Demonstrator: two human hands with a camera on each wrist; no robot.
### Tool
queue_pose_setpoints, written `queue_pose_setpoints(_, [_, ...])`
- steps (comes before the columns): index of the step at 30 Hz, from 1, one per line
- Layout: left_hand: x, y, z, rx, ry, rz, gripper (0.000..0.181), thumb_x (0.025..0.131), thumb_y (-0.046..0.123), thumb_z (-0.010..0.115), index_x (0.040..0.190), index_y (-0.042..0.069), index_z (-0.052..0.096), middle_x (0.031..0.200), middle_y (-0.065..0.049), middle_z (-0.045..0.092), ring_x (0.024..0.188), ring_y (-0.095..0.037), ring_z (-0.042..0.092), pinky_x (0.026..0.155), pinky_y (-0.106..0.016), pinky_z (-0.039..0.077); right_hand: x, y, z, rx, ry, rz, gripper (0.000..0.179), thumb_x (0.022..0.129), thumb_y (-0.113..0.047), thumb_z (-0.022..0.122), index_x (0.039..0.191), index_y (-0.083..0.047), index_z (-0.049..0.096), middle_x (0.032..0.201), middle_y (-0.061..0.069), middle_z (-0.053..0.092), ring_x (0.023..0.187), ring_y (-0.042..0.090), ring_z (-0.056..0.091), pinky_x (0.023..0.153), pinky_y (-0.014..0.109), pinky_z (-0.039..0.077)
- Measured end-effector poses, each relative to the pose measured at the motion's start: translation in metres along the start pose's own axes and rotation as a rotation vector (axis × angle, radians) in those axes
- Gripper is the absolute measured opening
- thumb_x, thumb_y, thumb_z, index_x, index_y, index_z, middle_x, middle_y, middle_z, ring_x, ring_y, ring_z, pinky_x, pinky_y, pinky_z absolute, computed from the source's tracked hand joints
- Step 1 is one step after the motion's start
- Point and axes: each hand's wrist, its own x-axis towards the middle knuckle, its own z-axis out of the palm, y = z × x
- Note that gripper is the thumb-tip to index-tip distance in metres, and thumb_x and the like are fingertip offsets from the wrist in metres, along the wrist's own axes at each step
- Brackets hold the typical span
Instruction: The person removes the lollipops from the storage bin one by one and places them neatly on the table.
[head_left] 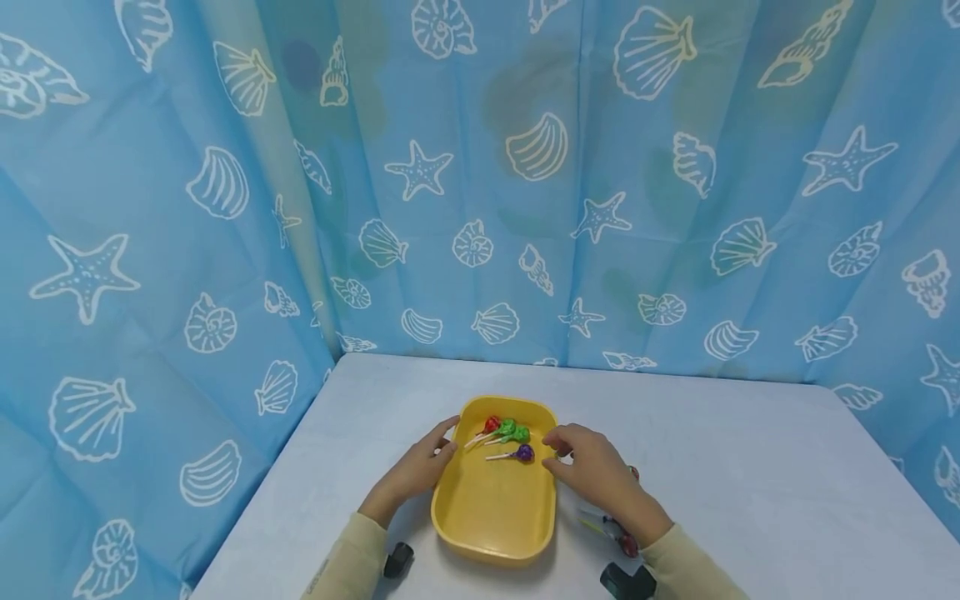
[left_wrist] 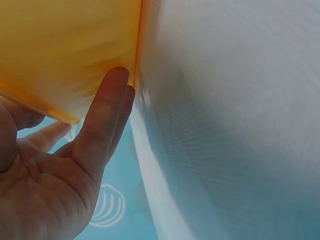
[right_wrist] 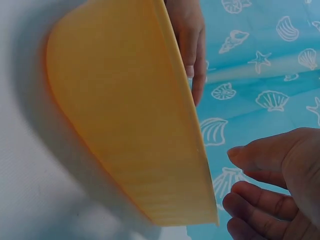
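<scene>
A yellow plastic tray (head_left: 495, 508) stands on the table with several lollipops inside, toward its far end. One has a red wrapper (head_left: 491, 423), green ones (head_left: 516, 431) lie beside it, and a purple lollipop (head_left: 523, 452) is nearer. My left hand (head_left: 416, 468) is at the tray's left side; in the left wrist view its straight fingers (left_wrist: 102, 112) touch the outer wall. On the other side, my right hand (head_left: 588, 468) hovers by the right rim, fingers loosely bent. The right wrist view shows nothing between that hand's thumb and fingers (right_wrist: 265, 200).
More lollipops (head_left: 628, 546) lie on the white table (head_left: 750, 483) right of the tray, partly hidden by my right forearm. Dark devices (head_left: 628, 581) sit by both wrists. A blue curtain (head_left: 480, 183) with shell prints hangs behind and to the left.
</scene>
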Motion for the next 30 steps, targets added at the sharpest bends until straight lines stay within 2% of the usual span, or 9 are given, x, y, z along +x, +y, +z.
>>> queue_pose_setpoints(9, [-0.001,-0.001,-0.001,-0.001,-0.002,0.026,0.052,0.108,0.026,0.048,0.158,0.019,0.035,0.134,-0.021,0.057,0.102,-0.026,0.064,0.082,-0.045,0.058,0.017,-0.007,0.008,-0.030,-0.049,-0.006,0.026,0.086,-0.016,0.082,0.109,-0.007,0.073,0.098,0.005,0.069,0.087,0.018,0.062,0.083,0.038,0.058])
queue_pose_setpoints(19, [-0.002,-0.002,-0.001,0.001,-0.002,0.041,0.052,0.109,0.025,0.048,0.158,0.019,0.035,0.135,-0.022,0.057,0.105,-0.027,0.064,0.083,-0.046,0.058,0.037,-0.010,0.018,-0.098,-0.113,-0.074,0.023,0.086,-0.014,0.082,0.106,-0.006,0.074,0.095,0.005,0.069,0.085,0.018,0.061,0.084,0.041,0.056])
queue_pose_setpoints(30, [-0.002,-0.001,-0.002,-0.014,-0.009,0.021,0.052,0.108,0.025,0.049,0.158,0.020,0.036,0.134,-0.021,0.056,0.100,-0.025,0.064,0.078,-0.043,0.059,0.053,-0.013,0.032,-0.248,-0.206,-0.116,0.015,0.086,-0.010,0.080,0.100,-0.008,0.075,0.092,0.002,0.067,0.081,0.016,0.059,0.083,0.038,0.055])
